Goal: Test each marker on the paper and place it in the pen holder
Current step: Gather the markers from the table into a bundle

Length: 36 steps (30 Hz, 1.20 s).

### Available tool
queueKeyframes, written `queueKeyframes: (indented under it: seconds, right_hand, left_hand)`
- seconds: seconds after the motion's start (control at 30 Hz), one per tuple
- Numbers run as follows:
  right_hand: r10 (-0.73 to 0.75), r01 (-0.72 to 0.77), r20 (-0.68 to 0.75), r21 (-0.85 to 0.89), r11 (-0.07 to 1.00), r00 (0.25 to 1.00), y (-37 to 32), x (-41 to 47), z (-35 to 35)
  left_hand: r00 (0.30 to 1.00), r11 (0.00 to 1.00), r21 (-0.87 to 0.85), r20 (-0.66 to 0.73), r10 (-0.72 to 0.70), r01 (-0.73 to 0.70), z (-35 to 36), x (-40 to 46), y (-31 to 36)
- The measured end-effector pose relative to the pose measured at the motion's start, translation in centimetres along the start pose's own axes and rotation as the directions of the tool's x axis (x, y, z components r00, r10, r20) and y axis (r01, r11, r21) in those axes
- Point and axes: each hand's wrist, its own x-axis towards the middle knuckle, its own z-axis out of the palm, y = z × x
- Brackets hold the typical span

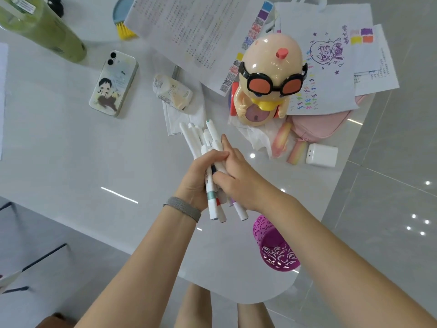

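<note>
Single head-worn view, looking down over a white table (71, 147)
The wide-angle camera sits above the person's forearms, aimed forward and steeply down; both hands meet close below centre, table edge and floor curve away at right

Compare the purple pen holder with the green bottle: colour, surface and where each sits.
The pen holder is bright purple with cut-out patterned walls; the green bottle is pale green with a smooth wall and a label. The pen holder sits at the near table edge beside the right forearm; the bottle sits at the far left corner. Both are roughly cylindrical and rest on the white table.
</note>
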Motion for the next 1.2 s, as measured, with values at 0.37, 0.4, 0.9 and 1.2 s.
queueKeyframes:
  seconds: [0.37,0.4,0.9,1.2]
  right_hand:
    - [0.491,-0.118,-0.104,0.909,0.4,0.865,2.4,-2.1,2.3]
    - [0.532,-0.108,-0.043,0.962,0.251,0.846,2.6,-2.3,2.6]
    - [0.475,0.045,-0.041,0.999,0.005,0.879,-0.1,-1.7,4.1]
    - [0.395,-0.04,-0.033,0.984,0.175,0.918,0.2,-2.5,4.6]
  left_hand:
    - [0.86,0.898,0.159,-0.261,0.439,-0.411,0.1,0.4,0.3]
    - [0.831,0.871,0.178,-0.263,0.491,-0.458,0.3,0.3,0.5]
    - [0.721,0.732,0.303,-0.17,0.672,-0.611,2.9,-1.7,-1.5]
    - [0.728,0.719,0.344,-0.127,0.673,-0.605,3.1,-3.2,-1.6]
